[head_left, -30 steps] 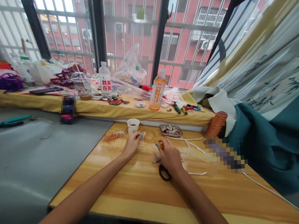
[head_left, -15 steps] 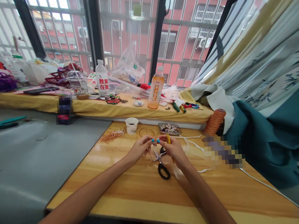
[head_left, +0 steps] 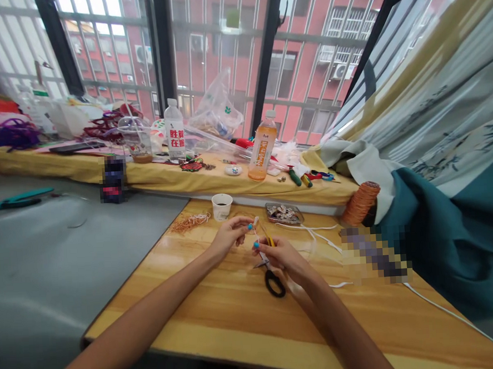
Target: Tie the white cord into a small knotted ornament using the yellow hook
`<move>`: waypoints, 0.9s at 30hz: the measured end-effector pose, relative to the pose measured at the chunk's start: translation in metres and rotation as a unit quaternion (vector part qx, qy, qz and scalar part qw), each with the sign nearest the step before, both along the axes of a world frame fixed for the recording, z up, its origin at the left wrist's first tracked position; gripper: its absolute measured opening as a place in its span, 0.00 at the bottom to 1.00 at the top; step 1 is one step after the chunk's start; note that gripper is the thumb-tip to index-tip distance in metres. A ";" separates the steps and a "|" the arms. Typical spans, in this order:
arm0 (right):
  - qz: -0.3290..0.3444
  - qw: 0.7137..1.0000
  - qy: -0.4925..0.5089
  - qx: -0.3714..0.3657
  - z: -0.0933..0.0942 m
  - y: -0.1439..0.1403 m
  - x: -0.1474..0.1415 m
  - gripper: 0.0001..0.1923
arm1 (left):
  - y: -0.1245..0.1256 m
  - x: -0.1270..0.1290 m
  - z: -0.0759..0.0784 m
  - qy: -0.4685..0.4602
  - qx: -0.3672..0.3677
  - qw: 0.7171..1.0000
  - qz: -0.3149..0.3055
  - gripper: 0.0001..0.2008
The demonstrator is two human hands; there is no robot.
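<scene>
My left hand [head_left: 229, 237] pinches the upper end of a thin pale cord [head_left: 256, 228] above the wooden table [head_left: 221, 314]. My right hand [head_left: 281, 256] pinches the lower part of the same cord, with something yellow [head_left: 270, 239] sticking up beside its fingers. Black-handled scissors [head_left: 271, 275] lie on the table just under and in front of my right hand. Both hands have blue-painted nails and hover a little apart, with the cord stretched between them.
A small paper cup [head_left: 221, 206], a bundle of orange threads [head_left: 189, 222] and a metal tray of bits [head_left: 283, 213] sit behind the hands. An orange thread spool [head_left: 360, 203] and white cable [head_left: 316, 237] lie right. A cluttered yellow ledge [head_left: 213, 181] holds bottles [head_left: 261, 150].
My hands came together from apart, then separated slightly: the left lifted the cord's end while the right dropped toward the scissors, pulling the cord taut.
</scene>
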State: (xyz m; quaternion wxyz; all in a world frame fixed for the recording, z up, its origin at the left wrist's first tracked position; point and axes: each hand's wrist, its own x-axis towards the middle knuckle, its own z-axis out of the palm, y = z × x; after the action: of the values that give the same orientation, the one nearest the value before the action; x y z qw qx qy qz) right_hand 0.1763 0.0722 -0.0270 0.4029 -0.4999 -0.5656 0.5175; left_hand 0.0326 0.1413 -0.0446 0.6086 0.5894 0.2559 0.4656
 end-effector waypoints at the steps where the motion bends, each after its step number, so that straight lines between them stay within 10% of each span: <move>1: -0.020 1.000 -0.004 0.016 -0.001 0.001 0.001 0.16 | 0.001 0.000 -0.001 0.021 -0.006 1.000 0.010 0.19; 8: -0.024 0.996 -0.049 0.075 0.000 0.004 0.006 0.18 | -0.007 0.002 -0.001 0.218 -0.041 0.975 -0.002 0.28; 16: 0.020 0.980 -0.120 0.159 0.004 0.001 0.001 0.15 | -0.008 0.005 0.004 0.136 -0.039 0.989 -0.049 0.12; 24: -0.014 0.988 -0.106 0.108 -0.005 0.004 -0.002 0.16 | -0.017 0.008 0.001 0.087 0.072 0.990 0.082 0.09; 27: -0.019 0.990 -0.097 0.105 -0.007 0.006 0.000 0.18 | -0.020 0.013 -0.004 0.077 0.048 0.995 0.044 0.11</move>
State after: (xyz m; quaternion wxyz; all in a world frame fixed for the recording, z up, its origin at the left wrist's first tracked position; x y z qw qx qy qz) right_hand 0.1764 0.0783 -0.0341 0.4064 -0.5136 -0.6435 0.3962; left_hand 0.0457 0.1209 -0.0490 0.5371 0.6398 0.3050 0.4573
